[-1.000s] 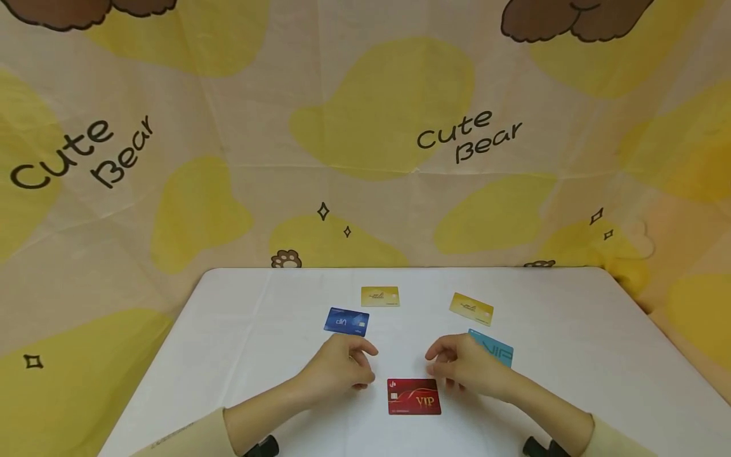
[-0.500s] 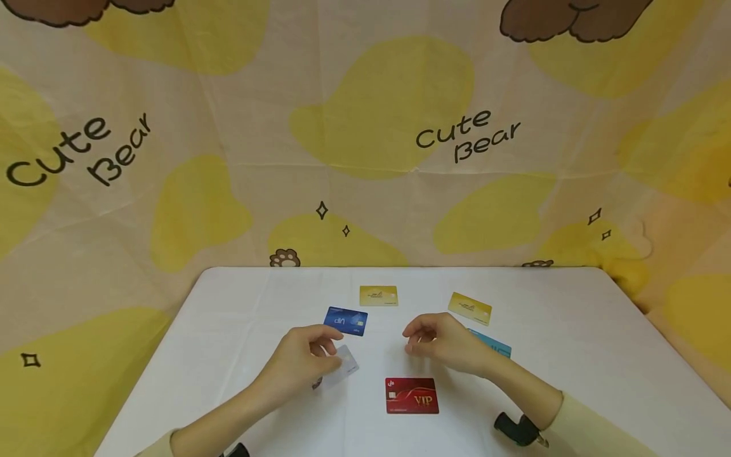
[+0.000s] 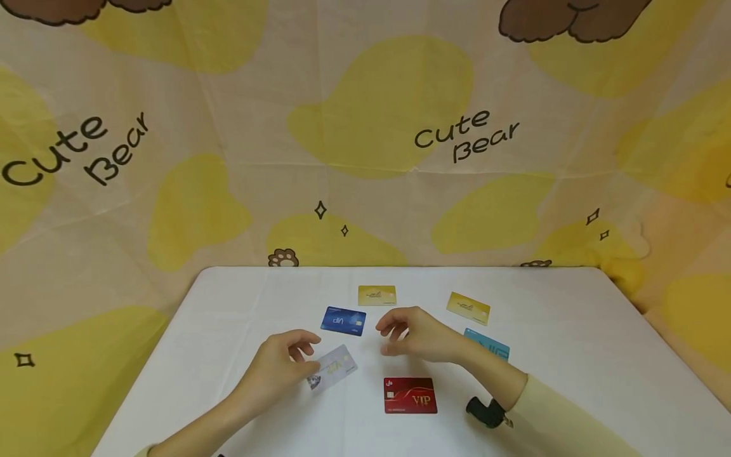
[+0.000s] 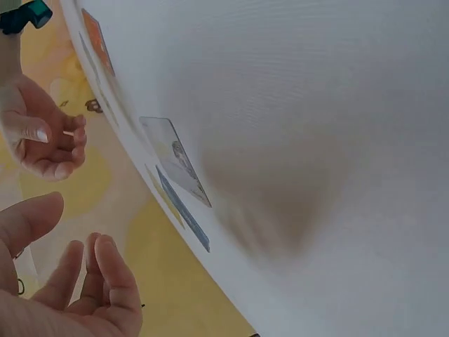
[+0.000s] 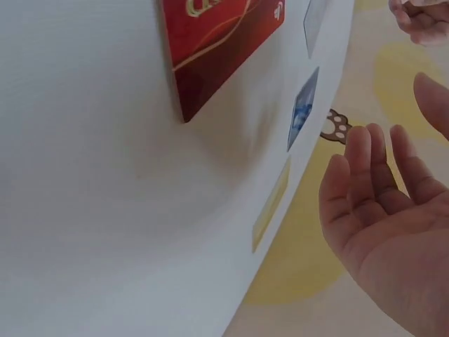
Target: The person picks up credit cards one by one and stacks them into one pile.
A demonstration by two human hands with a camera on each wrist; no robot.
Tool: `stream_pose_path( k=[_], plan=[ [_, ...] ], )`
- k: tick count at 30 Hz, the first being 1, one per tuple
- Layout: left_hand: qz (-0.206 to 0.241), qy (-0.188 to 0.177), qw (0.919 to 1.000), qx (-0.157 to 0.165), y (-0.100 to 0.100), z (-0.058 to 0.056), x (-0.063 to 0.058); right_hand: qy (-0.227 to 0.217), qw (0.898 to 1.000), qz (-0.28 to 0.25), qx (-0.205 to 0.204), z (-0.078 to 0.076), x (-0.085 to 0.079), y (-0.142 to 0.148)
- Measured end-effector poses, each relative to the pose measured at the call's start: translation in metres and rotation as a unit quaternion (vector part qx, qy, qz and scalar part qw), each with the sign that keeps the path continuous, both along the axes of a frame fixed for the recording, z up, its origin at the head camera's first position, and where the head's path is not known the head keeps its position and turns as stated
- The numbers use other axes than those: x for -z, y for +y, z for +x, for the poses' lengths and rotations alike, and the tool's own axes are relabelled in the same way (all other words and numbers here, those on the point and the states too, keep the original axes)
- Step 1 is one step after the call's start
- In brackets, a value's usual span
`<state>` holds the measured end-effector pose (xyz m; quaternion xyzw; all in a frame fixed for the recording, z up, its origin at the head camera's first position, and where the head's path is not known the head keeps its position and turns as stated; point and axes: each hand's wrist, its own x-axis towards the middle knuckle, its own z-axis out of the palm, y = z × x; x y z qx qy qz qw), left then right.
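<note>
A silver-grey VIP card (image 3: 338, 367) lies tilted on the white table. My left hand (image 3: 276, 365) hovers at its left end, fingers loosely bent and apart; in the left wrist view, nothing sits between thumb and fingers (image 4: 116, 274). Behind the silver card is a blue VIP card (image 3: 343, 321). My right hand (image 3: 422, 336) hangs above the table just right of the blue card, its fingers (image 5: 359, 165) relaxed and holding nothing. Below it lies a red VIP card (image 3: 410, 397). A teal card (image 3: 487, 344) is partly covered by the right forearm.
Two yellow cards lie farther back: one yellow card (image 3: 377, 296) near the middle and another yellow card (image 3: 468, 308) to the right. A patterned cloth (image 3: 365, 139) hangs behind the white table (image 3: 228, 311). A black strap device (image 3: 487, 412) sits at the right wrist.
My left hand has drawn back to the left, uncovering the silver card that it hid. My right hand has moved left and farther back, away from the red card.
</note>
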<state>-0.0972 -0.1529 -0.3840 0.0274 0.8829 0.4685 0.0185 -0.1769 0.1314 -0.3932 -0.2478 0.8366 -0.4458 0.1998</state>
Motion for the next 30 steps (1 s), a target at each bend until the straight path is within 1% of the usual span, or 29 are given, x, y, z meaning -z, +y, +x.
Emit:
stream_pose_path(
  k=[6, 14, 18, 21, 27, 30],
  plan=[
    [-0.021, -0.002, 0.9998, -0.005, -0.005, 0.0, 0.006, 0.002, 1.0, 0.01, -0.027, -0.007, 0.003, -0.016],
    [-0.032, -0.024, 0.9991, -0.012, -0.005, -0.002, 0.013, -0.014, 0.997, 0.042, -0.058, -0.014, 0.008, -0.039],
    [-0.03, -0.044, 0.9985, -0.011, -0.005, -0.004, 0.019, -0.006, 0.995, 0.068, -0.072, -0.017, 0.012, -0.047],
    [-0.031, -0.063, 0.9975, -0.011, -0.005, -0.005, 0.022, -0.001, 0.994, 0.078, -0.077, -0.018, 0.015, -0.053],
    [-0.052, -0.088, 0.9947, -0.004, -0.008, -0.009, 0.025, -0.014, 0.993, 0.086, -0.079, -0.02, 0.019, -0.063],
    [-0.061, -0.102, 0.9929, 0.002, -0.009, -0.01, 0.028, -0.01, 0.991, 0.102, -0.082, -0.02, 0.022, -0.066]
  ],
)
